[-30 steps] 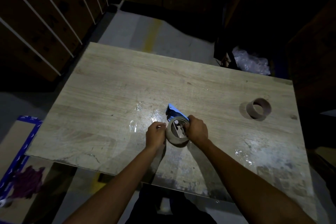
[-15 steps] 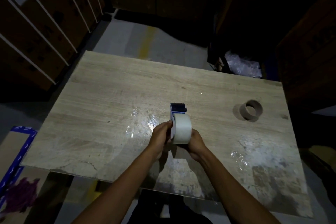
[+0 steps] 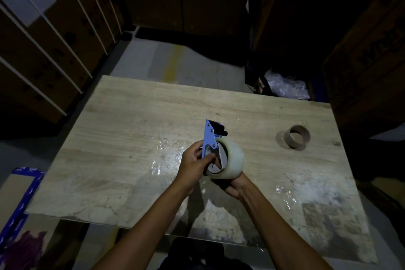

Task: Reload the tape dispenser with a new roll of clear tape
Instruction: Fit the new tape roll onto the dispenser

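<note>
I hold a blue tape dispenser [image 3: 209,138] upright above the middle of the wooden table [image 3: 122,129], its toothed blade pointing away from me. A full roll of clear tape [image 3: 233,161] sits on its hub. My left hand [image 3: 194,163] pinches the dispenser's blue side plate at the hub. My right hand [image 3: 231,186] cups the roll from underneath, mostly hidden by it. An empty brown cardboard core [image 3: 297,137] stands on the table to the right.
Scraps of clear tape [image 3: 285,192] stick to the tabletop. Strapped cardboard boxes [image 3: 43,50] are stacked at the left, and more boxes [image 3: 368,61] at the right. Crumpled plastic wrap [image 3: 287,86] lies beyond the far right edge. A blue-edged board [image 3: 15,199] lies on the floor at left.
The dispenser was lifted from lying near the table to upright in both hands. It then turned slightly, so its blue side plate and the roll's open core now face me.
</note>
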A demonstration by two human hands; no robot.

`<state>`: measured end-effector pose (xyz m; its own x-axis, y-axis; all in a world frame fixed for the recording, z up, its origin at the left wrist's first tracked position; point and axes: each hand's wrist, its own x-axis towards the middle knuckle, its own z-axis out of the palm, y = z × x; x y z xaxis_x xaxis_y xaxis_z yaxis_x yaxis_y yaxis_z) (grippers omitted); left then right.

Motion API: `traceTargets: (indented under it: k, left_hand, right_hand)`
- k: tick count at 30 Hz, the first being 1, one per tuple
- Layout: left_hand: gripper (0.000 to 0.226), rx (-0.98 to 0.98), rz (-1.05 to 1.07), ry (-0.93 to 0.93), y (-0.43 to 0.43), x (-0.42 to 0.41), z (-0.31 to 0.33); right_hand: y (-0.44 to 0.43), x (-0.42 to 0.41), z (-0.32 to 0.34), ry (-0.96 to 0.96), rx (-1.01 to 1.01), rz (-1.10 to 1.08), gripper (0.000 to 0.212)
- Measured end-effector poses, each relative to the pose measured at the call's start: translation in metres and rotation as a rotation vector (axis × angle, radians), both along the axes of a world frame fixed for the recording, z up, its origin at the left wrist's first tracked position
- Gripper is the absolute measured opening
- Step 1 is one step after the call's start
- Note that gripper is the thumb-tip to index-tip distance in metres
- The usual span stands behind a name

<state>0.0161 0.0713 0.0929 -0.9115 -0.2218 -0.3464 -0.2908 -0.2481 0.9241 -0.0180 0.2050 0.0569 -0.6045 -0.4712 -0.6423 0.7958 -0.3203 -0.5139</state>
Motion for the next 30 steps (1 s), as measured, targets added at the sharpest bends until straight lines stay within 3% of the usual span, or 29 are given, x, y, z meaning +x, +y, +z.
traceTargets:
  k: [6, 10, 14, 17, 19, 22, 30]
  left_hand:
    - [0.034, 0.026, 0.084, -0.023, -0.005, -0.003, 0.016]
    - [0.036, 0.211, 0.164, -0.085, -0.009, -0.003, 0.029]
    - [0.037, 0.115, 0.162, -0.075, -0.014, -0.003, 0.042]
    - [0.040, -0.019, 0.075, -0.039, -0.013, -0.005, 0.050]
    - [0.034, -0.087, 0.053, -0.034, -0.011, -0.007, 0.052]
    - [0.023, 0.026, 0.089, -0.020, -0.015, -0.010, 0.049]
    - [0.036, 0.305, -0.063, -0.001, -0.033, -0.010, 0.052]
  right_hand:
    - [-0.005, -0.007, 0.026, 0.305, 0.058, 0.052, 0.032]
    - [-0.008, -0.012, 0.035, 0.708, 0.472, 0.125, 0.016]
    - [-0.006, -0.017, 0.038, 0.930, 0.828, 0.052, 0.013]
    - [-0.006, -0.017, 0.043, 0.994, 0.967, -0.011, 0.011]
    - [-0.005, -0.017, 0.049, 1.042, 0.997, -0.028, 0.017]
    - [-0.005, -0.022, 0.060, 1.063, 0.963, -0.046, 0.027]
    - [0.001, -0.039, 0.085, 0.962, 0.684, -0.008, 0.032]
